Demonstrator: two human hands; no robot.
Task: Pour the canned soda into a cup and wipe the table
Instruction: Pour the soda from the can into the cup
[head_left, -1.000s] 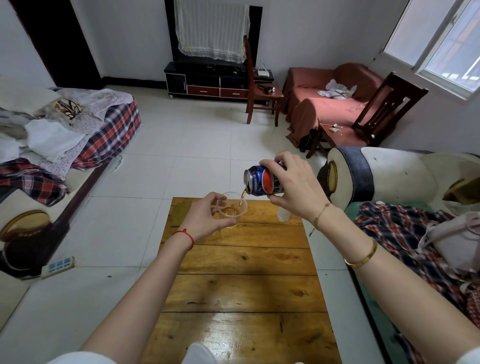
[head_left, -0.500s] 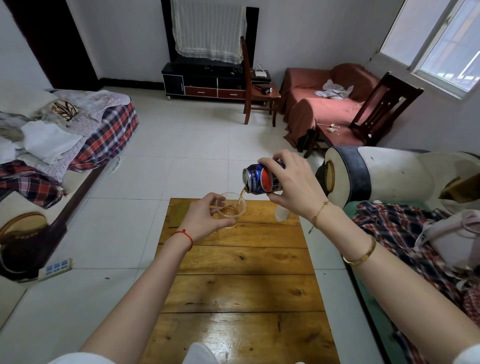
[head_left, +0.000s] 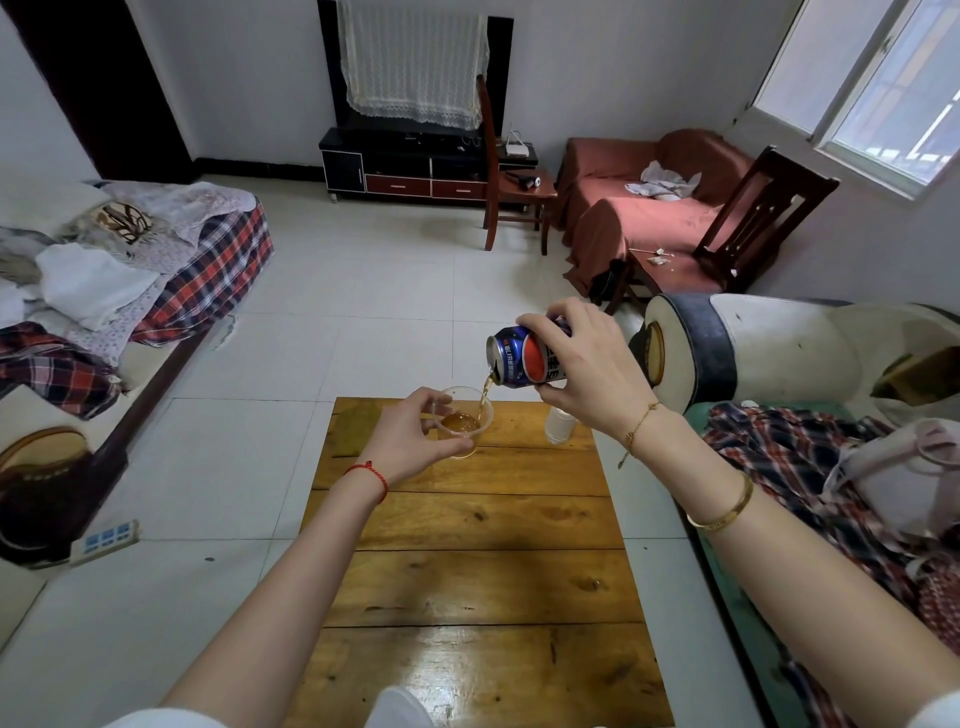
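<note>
My right hand (head_left: 582, 374) holds the soda can (head_left: 522, 361) with fingers (head_left: 540, 327) curled over its top side and the thumb under it. The can is blue with a red and white mark, and it lies almost flat in the air, its mouth turned to the left and a little down. A thin brown stream (head_left: 485, 397) falls from the mouth into the cup (head_left: 465, 421).

The cup is clear plastic and stands on the far part of the wooden table (head_left: 478, 561), a little left of its middle. My left hand (head_left: 410, 441) grasps it from the left side, the thumb at the near wall and the other fingers round the far side of the rim. Some brown soda is already in the bottom of the cup.

Near the far right corner of the table, under my right wrist, stands a small white container (head_left: 560, 428); I cannot tell what it is. At the far left corner there is a greenish flat patch (head_left: 358, 426) on the wood, maybe a cloth, I cannot say for sure.

On my left wrist is a red string (head_left: 371, 475), on my right arm a thin chain and a gold bangle (head_left: 724, 512).
</note>
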